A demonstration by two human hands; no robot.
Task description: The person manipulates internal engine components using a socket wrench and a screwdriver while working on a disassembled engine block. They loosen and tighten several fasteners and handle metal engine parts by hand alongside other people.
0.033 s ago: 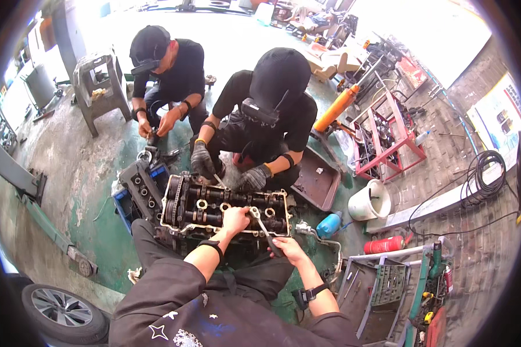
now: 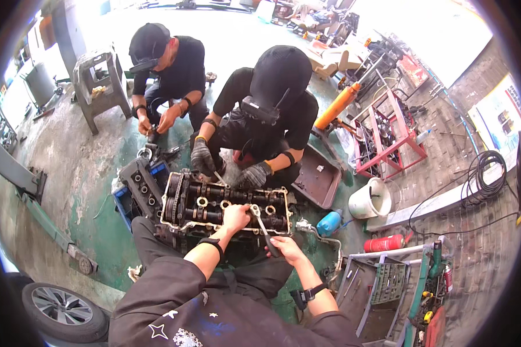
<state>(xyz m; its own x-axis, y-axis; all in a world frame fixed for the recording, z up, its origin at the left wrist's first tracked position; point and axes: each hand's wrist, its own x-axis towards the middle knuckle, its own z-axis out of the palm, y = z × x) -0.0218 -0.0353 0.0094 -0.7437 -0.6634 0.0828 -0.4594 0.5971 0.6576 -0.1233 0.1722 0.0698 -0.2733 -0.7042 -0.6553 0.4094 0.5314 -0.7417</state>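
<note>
At five o'clock an open toolbox point(image 2: 382, 286) lies on the floor point(image 2: 92, 173) — sockets and small tools fill its trays. Nearer centre, the right hand point(image 2: 286, 247) grasps the handle of a wrench point(image 2: 263, 226), whose ring end sits on the engine cylinder head point(image 2: 226, 209). The left hand point(image 2: 236, 217) is clenched on top of that head, just beside the wrench's ring. Toward twelve o'clock a co-worker's gloved hands point(image 2: 255, 173) touch its far edge. At three o'clock stands a white bucket point(image 2: 369, 199) — contents cannot be told — and beyond it a flat brown tray point(image 2: 317, 176) holding a small part.
</note>
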